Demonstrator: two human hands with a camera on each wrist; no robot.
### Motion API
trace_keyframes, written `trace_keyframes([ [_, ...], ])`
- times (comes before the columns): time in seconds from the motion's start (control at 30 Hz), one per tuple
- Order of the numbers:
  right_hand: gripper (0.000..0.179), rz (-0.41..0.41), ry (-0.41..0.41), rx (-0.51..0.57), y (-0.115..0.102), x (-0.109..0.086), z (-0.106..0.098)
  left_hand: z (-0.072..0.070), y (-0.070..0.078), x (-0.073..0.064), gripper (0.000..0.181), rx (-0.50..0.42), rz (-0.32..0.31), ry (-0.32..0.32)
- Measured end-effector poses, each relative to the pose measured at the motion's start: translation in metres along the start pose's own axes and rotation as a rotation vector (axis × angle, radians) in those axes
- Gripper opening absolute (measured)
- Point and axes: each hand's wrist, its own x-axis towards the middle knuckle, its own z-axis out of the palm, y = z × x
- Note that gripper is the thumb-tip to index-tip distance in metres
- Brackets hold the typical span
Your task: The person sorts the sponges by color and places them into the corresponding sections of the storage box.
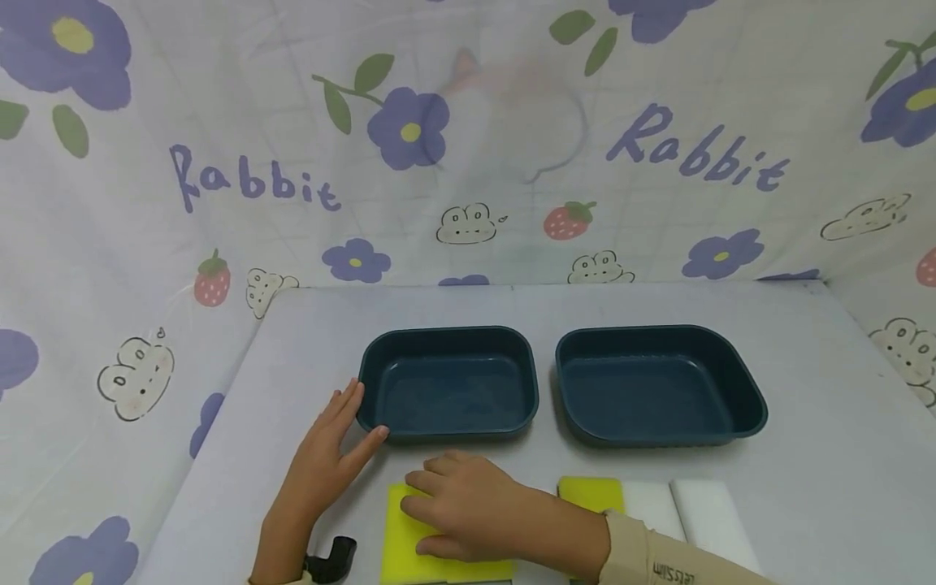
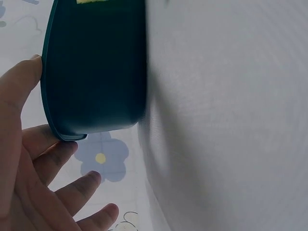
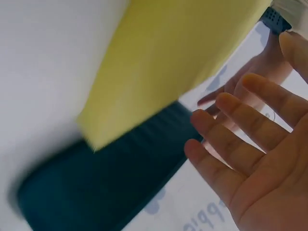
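The fingers of my right hand (image 1: 475, 504) are spread, with gaps between them, above the yellow block (image 1: 398, 544); they pinch nothing, and I cannot tell whether any tip touches it. The fingers of my left hand (image 1: 322, 463) are apart too: the thumb meets the rim of the left container (image 1: 449, 394) at its near-left corner, a forefinger rests against its left end, and the others reach past it.

If my right fingers come down unevenly, I judge the block could skid or tip, since nothing braces its far side. Too firm a push from my left hand could slide the container into the right container (image 1: 651, 398), as only one end is steadied.

The yellow block lies towards the near edge of the white table (image 1: 512, 307), in front of the left container. Its visible left side points towards the table's far edge, but my hand hides too much for me to be sure of its long axis. Both containers stretch sideways, along that far edge. Towards the table's right edge, a second yellow block (image 1: 591, 491) and two white blocks (image 1: 711, 512) lie side by side. Beyond, a printed cloth (image 1: 504, 162) hangs.
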Motion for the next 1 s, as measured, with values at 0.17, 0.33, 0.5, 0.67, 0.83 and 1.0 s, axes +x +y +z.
trace_keyframes([
  [0.17,0.05,0.007,-0.064,-0.015,-0.008,0.007,0.009,0.0,-0.001,0.0,0.08,-0.004,0.0,0.005],
  [0.33,0.054,0.024,-0.144,0.0,-0.012,0.01,0.013,0.0,-0.001,0.0,0.08,-0.017,0.001,-0.001],
  [0.5,0.058,0.03,-0.151,-0.016,-0.016,0.013,0.016,0.0,-0.001,-0.001,0.081,-0.016,0.004,0.004],
  [0.67,0.061,0.031,-0.154,-0.033,-0.019,0.014,0.018,0.002,-0.002,-0.002,0.08,-0.021,0.007,0.009],
  [0.83,0.061,0.022,-0.098,-0.051,-0.021,0.013,0.018,0.002,-0.002,-0.003,0.079,-0.034,0.016,0.015],
  [1.0,0.061,0.023,-0.117,-0.023,-0.018,0.013,0.018,0.001,-0.001,-0.003,0.08,-0.026,0.016,0.009],
])
